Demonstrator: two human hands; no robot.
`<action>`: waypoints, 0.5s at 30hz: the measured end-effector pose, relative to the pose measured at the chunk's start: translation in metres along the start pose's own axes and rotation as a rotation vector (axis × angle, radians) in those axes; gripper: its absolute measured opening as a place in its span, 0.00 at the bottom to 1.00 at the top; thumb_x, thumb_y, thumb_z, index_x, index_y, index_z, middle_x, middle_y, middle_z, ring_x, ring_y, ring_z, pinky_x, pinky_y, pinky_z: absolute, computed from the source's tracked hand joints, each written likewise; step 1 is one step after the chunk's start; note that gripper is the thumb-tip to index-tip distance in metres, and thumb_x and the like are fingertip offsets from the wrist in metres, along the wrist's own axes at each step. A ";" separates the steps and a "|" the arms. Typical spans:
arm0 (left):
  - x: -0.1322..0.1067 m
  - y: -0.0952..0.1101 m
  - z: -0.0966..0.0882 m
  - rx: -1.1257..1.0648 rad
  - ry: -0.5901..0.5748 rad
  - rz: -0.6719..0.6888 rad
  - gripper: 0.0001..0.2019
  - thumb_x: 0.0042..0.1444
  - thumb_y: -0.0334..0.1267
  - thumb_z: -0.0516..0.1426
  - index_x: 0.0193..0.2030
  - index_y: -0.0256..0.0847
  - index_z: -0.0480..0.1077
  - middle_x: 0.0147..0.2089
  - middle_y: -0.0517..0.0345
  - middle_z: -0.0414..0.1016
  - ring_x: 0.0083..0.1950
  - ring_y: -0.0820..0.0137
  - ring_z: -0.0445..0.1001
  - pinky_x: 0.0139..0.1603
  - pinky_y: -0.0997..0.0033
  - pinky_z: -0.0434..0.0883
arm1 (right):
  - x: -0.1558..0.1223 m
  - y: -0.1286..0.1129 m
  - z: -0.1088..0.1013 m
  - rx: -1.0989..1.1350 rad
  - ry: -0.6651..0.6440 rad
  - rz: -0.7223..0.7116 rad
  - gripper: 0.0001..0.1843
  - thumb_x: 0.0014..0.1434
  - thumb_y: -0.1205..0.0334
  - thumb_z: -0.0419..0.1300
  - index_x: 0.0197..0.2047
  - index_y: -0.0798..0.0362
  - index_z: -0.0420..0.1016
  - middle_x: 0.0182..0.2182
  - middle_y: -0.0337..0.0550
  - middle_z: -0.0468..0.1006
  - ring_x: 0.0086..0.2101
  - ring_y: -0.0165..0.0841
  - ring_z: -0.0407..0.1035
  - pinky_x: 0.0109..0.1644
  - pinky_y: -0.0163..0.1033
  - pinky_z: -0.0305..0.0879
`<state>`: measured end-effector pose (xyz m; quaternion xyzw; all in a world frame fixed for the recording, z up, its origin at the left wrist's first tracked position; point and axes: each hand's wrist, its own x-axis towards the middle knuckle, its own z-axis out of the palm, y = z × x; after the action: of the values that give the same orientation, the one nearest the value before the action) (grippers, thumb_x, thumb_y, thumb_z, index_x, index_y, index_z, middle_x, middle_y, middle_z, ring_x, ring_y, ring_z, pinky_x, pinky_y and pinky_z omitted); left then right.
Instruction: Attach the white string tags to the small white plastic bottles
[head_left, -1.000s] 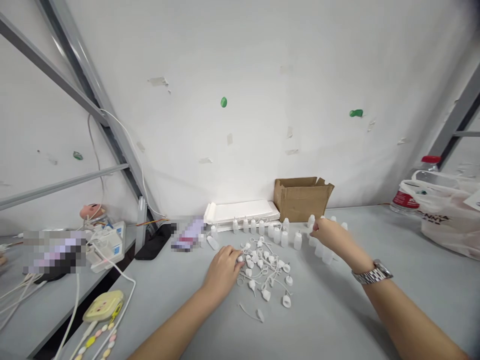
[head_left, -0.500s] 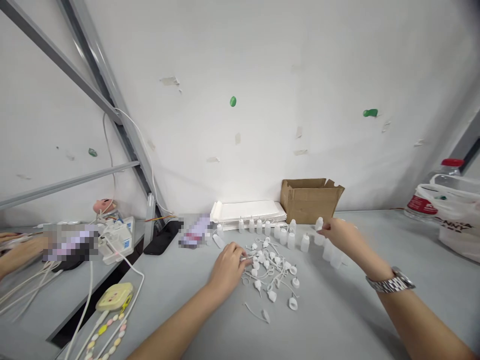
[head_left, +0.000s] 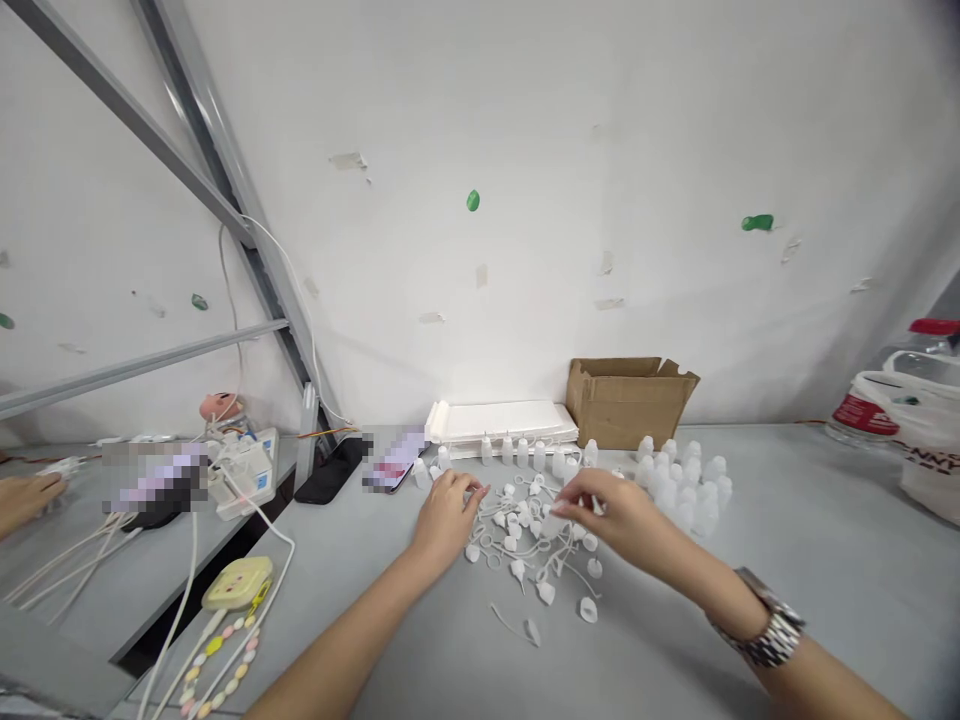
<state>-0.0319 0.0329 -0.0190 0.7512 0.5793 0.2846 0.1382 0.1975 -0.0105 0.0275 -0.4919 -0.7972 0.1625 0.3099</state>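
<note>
Small, frosted, translucent white bottle (head_left: 553,524) clamped in right hand (head_left: 616,512), grip of left hand (head_left: 444,518) unclear

- I see hand room along the near, smooth grey tabletop (head_left: 600,680).
- Tangled white plastic caps (head_left: 514,531) clutter the middle.
- Clustered translucent plastic bottles (head_left: 686,484) block the right.

White caps (head_left: 546,594) and milky-white bottles (head_left: 706,515) dot grey table (head_left: 637,640); blurred screen (head_left: 397,460) seems lilac.
</note>
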 end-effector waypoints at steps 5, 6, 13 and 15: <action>0.007 -0.009 -0.015 -0.052 -0.071 -0.055 0.10 0.51 0.44 0.52 0.33 0.41 0.69 0.31 0.57 0.71 0.35 0.65 0.69 0.35 0.69 0.63 | -0.002 0.003 0.028 -0.087 -0.072 -0.080 0.05 0.56 0.68 0.57 0.28 0.54 0.69 0.26 0.39 0.71 0.29 0.32 0.64 0.33 0.36 0.60; 0.008 -0.011 -0.018 -0.074 -0.123 -0.077 0.11 0.48 0.45 0.54 0.32 0.40 0.68 0.30 0.57 0.71 0.33 0.66 0.69 0.32 0.71 0.62 | -0.002 0.002 0.030 -0.094 -0.079 -0.079 0.05 0.55 0.69 0.57 0.28 0.54 0.69 0.26 0.39 0.71 0.29 0.32 0.64 0.33 0.36 0.60; 0.002 -0.016 -0.016 -0.080 -0.356 -0.035 0.11 0.39 0.45 0.60 0.27 0.40 0.70 0.32 0.57 0.71 0.35 0.65 0.68 0.32 0.72 0.61 | -0.003 -0.003 0.034 -0.089 -0.097 -0.069 0.03 0.55 0.68 0.57 0.30 0.53 0.70 0.27 0.39 0.70 0.29 0.31 0.64 0.32 0.35 0.59; 0.000 -0.015 -0.011 -0.077 -0.336 -0.037 0.08 0.41 0.42 0.59 0.25 0.40 0.70 0.33 0.56 0.70 0.37 0.64 0.68 0.35 0.70 0.61 | -0.003 -0.001 0.038 -0.078 -0.130 -0.053 0.02 0.55 0.68 0.57 0.30 0.53 0.70 0.27 0.39 0.70 0.29 0.31 0.64 0.32 0.34 0.59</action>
<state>-0.0501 0.0356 -0.0179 0.7717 0.5503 0.1746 0.2668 0.1726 -0.0117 -0.0011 -0.4706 -0.8343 0.1546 0.2422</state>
